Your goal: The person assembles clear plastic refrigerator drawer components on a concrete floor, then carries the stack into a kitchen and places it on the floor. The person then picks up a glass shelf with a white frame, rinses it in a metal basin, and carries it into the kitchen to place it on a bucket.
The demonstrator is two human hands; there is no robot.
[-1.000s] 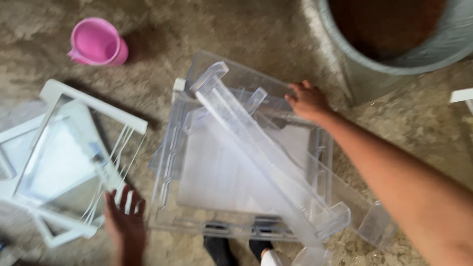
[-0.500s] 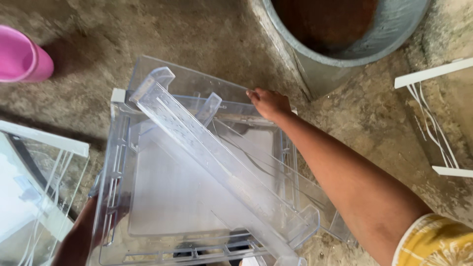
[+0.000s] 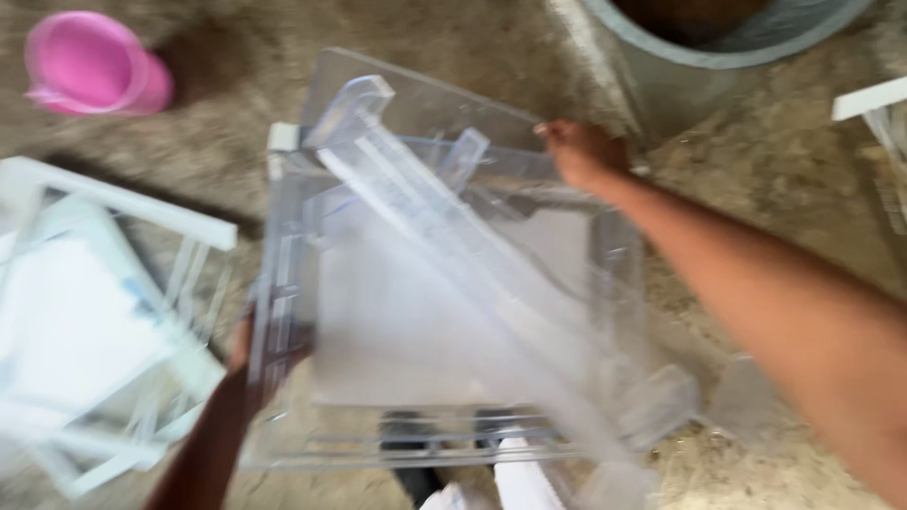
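Note:
A large clear plastic drawer fills the middle of the view, over rough ground. A long clear plastic shelf bin lies slantwise inside it, from upper left to lower right. My right hand grips the drawer's far right corner. My left hand holds the drawer's near left wall, its fingers partly hidden behind the clear plastic. The picture is blurred by motion.
A pink plastic mug lies at the upper left. A white-framed glass shelf rests at the left. A grey metal tub stands at the top right, and another white shelf frame shows at the right edge.
My left hand left the white shelf and took hold of the drawer's left wall. The right hand stays on the far corner. The view swung right, then back left.

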